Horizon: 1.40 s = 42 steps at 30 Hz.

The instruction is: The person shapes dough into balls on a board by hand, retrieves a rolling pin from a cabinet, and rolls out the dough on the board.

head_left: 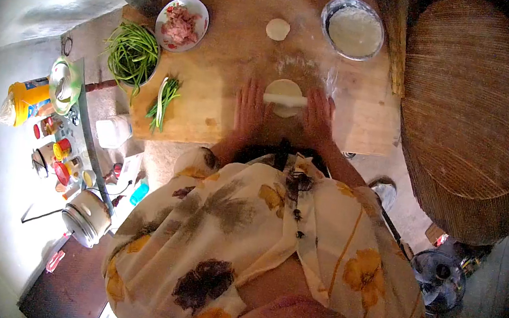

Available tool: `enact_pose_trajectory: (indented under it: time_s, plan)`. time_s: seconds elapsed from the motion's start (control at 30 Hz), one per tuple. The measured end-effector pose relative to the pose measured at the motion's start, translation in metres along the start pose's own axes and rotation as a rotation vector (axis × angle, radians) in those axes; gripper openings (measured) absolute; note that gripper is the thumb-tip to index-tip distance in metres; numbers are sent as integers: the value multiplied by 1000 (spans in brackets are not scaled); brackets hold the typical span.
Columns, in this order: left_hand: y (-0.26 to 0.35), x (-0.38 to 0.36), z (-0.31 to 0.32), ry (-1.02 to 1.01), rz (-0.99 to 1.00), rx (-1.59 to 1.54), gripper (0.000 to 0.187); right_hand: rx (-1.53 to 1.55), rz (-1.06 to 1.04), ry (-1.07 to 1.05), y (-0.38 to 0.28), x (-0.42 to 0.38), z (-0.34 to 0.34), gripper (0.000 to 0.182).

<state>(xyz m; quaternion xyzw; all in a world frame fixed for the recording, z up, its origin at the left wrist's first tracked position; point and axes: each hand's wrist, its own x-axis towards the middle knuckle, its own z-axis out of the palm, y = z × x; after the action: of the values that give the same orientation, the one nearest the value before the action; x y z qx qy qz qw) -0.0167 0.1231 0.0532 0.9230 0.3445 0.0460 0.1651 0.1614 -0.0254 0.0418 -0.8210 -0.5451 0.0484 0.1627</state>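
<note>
Both palms are pressing flat on a rolling pin (285, 99): left hand (249, 110) on its left end, right hand (317, 117) on its right end, fingers spread and open, so neither grip is closing around anything. The pin is lying across a dough round (284, 90) directly under and between the hands, on the wooden counter (224, 99).

Judgement on doing this well: weight should be staying even across both palms, the pin travelling from the middle outward, and the round getting turned between passes so it is thinning evenly.

Materials:
- Dough round: pale, matte, soft-looking, nearly circular, flattening thin.
- Pin: slim, light-coloured cylinder.
- Counter: warm brown board, dusted white just beyond the fingertips.
- A smaller dough disc (278, 29) is sitting further beyond the grip, well apart.
- Flour bowl (353, 28), shiny rim, white powder, beyond the right hand.
- Plate of minced meat (182, 24), pinkish and coarse, beyond and left of the left hand.
- Green beans (132, 54), long and glossy, far left.
</note>
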Motion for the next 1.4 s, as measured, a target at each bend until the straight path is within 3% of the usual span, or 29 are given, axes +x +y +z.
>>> enact_pose_trajectory:
  time_s: [0.1, 0.17, 0.27, 0.37, 0.43, 0.5, 0.57, 0.7, 0.77, 0.87, 1.0, 1.1, 1.17, 1.3, 1.37, 1.4]
  plan:
    - [-10, 63, 0, 109, 68, 155, 68, -262, -18, -112, 11, 70, -4, 51]
    - [-15, 107, -2, 142, 38, 135, 68, -309, -48, 40, 24, 111, 5, 48]
    - [-14, 120, -7, 195, 17, 126, 70, -196, 11, -15, 23, 136, 1, 49]
    - [-4, 86, -14, 158, 38, 132, 72, -313, -110, 41, 11, 93, -11, 49]
    - [5, 43, -16, 105, 52, 131, 73, 132, 47, -167, -6, 54, -35, 51]
    - [6, -5, 1, 57, 36, 122, 74, 54, -73, 14, -1, -8, -7, 54]
    - [13, -25, 0, 8, 15, 112, 75, 18, -67, -5, -3, -23, -3, 55]
    - [9, 14, -10, 111, 27, 61, 73, 37, -1, -75, 6, 22, -5, 53]
    - [-2, 63, -7, 161, 90, 177, 69, -227, -48, -159, 8, 73, -17, 48]
    - [-13, 113, -5, 220, 77, 174, 68, -307, -50, 12, 23, 116, 0, 47]
    - [1, 88, -28, 278, 131, 147, 64, -202, -48, 38, 12, 93, -11, 46]
    - [9, 28, -28, 138, 195, 179, 62, 37, -29, -12, 4, 26, -12, 45]
    - [-2, 6, -6, -12, 152, -89, 58, 47, -48, -5, 0, 4, -21, 46]
    - [10, 49, -10, 22, 79, -222, 52, 175, -54, -86, -3, -1, -34, 45]
    - [9, 91, 16, -198, 65, -367, 41, 138, -79, -107, 4, 3, -27, 44]
    - [5, 101, 26, -201, 63, -370, 41, 99, -107, -135, 7, 2, -25, 43]
